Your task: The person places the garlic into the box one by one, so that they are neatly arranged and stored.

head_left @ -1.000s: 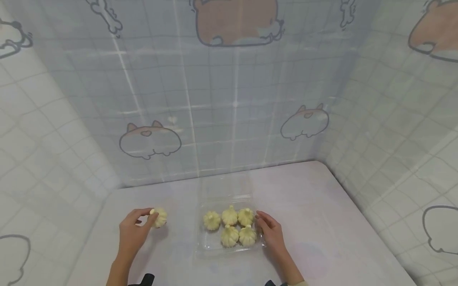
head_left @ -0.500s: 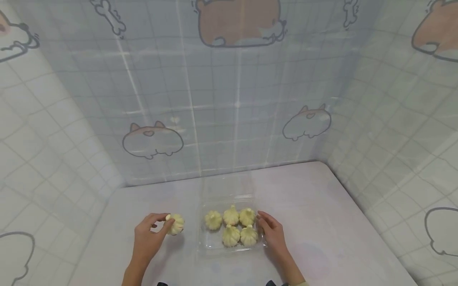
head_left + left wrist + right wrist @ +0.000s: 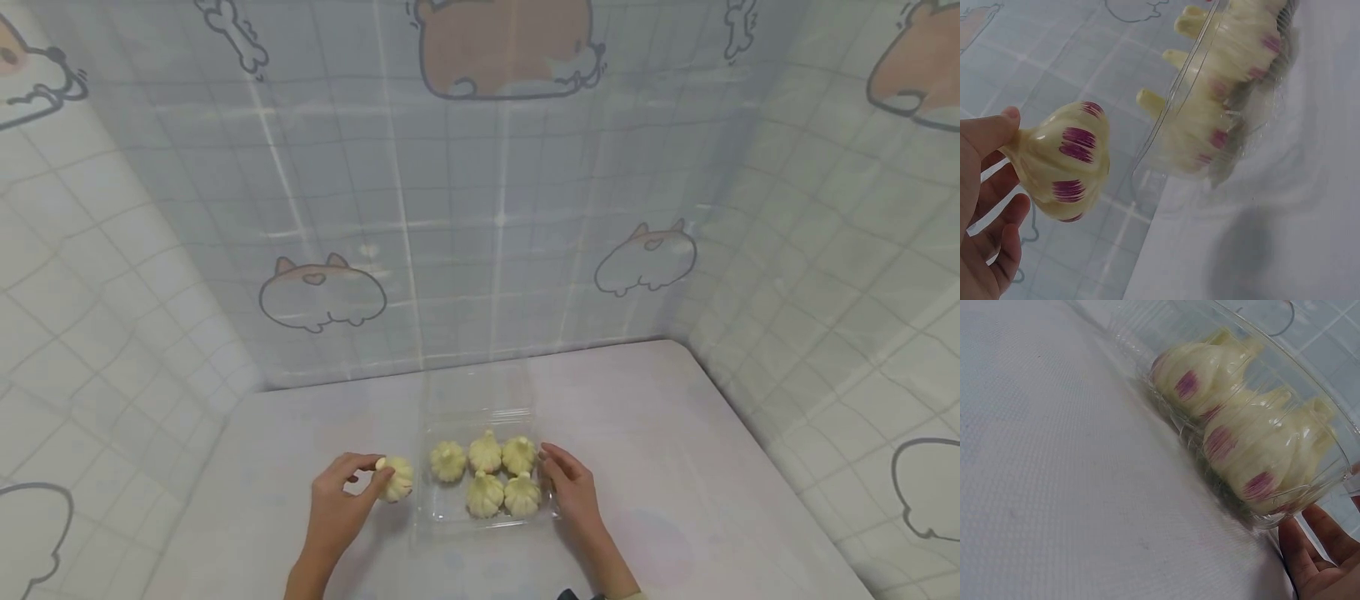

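Observation:
My left hand [image 3: 337, 504] pinches a garlic bulb [image 3: 397, 479] by its stem, thumb against fingertips. In the left wrist view this bulb [image 3: 1063, 162] is pale cream with purple streaks, held in the air left of a clear plastic container [image 3: 448, 507]. Several similar garlic bulbs [image 3: 485, 495] sit stem-up inside the container: two rows at the right, one bulb [image 3: 447, 462] at the back left. My right hand [image 3: 573, 487] holds the container's right edge; in the right wrist view, fingers [image 3: 1297, 550] lie below the rim and a fingertip lies near its top.
The container's clear lid [image 3: 476, 390] lies folded back toward the rear wall. A pale table [image 3: 645, 433] spreads around it. Patterned sheets with cartoon dogs form a back wall [image 3: 450, 208] and side walls close around the table.
My left hand has carried the garlic bulb rightward, from well left of the container to just beside its left wall. My right hand has stayed at the container's right edge.

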`<state>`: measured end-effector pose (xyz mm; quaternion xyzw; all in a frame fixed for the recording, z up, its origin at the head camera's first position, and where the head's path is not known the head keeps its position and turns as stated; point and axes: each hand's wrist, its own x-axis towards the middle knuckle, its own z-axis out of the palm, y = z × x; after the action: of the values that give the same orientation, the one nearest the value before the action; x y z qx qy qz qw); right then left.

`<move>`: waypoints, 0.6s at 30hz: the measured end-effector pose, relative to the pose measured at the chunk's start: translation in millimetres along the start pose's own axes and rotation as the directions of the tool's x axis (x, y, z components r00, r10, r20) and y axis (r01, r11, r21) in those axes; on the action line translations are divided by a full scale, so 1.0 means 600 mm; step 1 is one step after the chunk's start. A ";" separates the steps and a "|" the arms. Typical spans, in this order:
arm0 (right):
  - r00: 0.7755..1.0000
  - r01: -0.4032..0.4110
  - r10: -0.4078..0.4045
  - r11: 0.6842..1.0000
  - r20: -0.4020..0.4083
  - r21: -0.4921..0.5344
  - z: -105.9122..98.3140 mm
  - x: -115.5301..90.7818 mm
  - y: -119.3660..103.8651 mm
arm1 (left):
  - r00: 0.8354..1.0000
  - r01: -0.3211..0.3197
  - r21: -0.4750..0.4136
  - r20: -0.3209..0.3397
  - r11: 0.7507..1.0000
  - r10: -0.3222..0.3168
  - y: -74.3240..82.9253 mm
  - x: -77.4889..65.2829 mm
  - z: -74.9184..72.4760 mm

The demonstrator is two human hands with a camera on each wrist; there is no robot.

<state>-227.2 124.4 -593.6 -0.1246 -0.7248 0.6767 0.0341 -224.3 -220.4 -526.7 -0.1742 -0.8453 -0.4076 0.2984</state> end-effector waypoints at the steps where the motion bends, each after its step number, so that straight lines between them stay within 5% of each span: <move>1: 1.000 -0.001 0.001 1.000 -0.002 -0.004 0.000 0.000 0.001 | 1.000 0.000 -0.005 0.005 1.000 0.000 0.002 -0.001 0.003; 18: 1.000 -0.004 0.004 1.000 0.018 -0.004 -0.007 0.000 0.007 | 0.997 0.000 -0.069 0.083 0.998 0.006 0.038 -0.007 0.052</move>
<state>-225.6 128.9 -597.3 -0.1200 -0.7262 0.6764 0.0262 -220.3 -182.3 -531.4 -0.2024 -0.8423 -0.4282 0.2574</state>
